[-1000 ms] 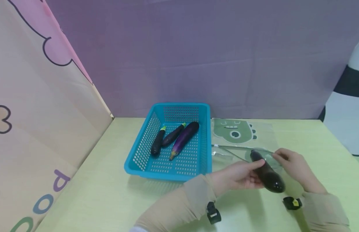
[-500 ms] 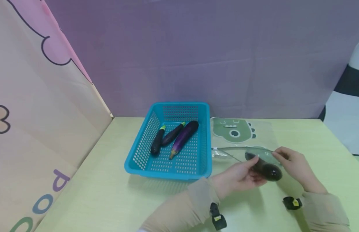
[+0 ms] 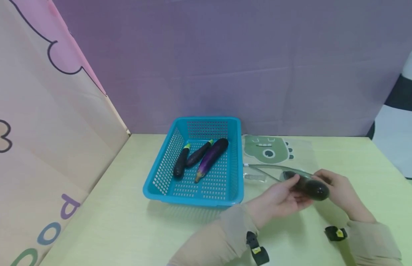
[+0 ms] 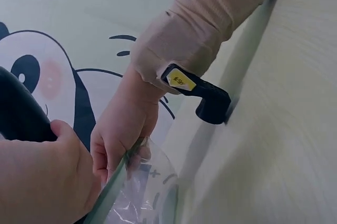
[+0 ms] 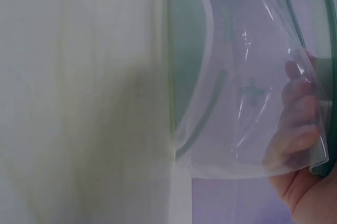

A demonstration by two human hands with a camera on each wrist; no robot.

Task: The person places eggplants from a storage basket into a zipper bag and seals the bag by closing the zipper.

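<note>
We see the left hand (image 3: 285,201)'s grip curled round a glossy, blackish, elongated eggplant (image 3: 316,189), held more crosswise than a second ago — its rounded end now near the right hand (image 3: 339,190). Its narrow end is at the parted mouth of a clear plastic bag with green print (image 3: 275,153); how far inside, we cannot tell. The right hand pinches the bag's green edge, as before — and three dark purple eggplants (image 3: 212,158) remain in the blue perforated plastic basket (image 3: 192,200).

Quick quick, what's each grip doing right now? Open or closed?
Left grip: closed, holding a dark eggplant.
Right grip: closed, pinching the clear zip bag's green edge.
</note>
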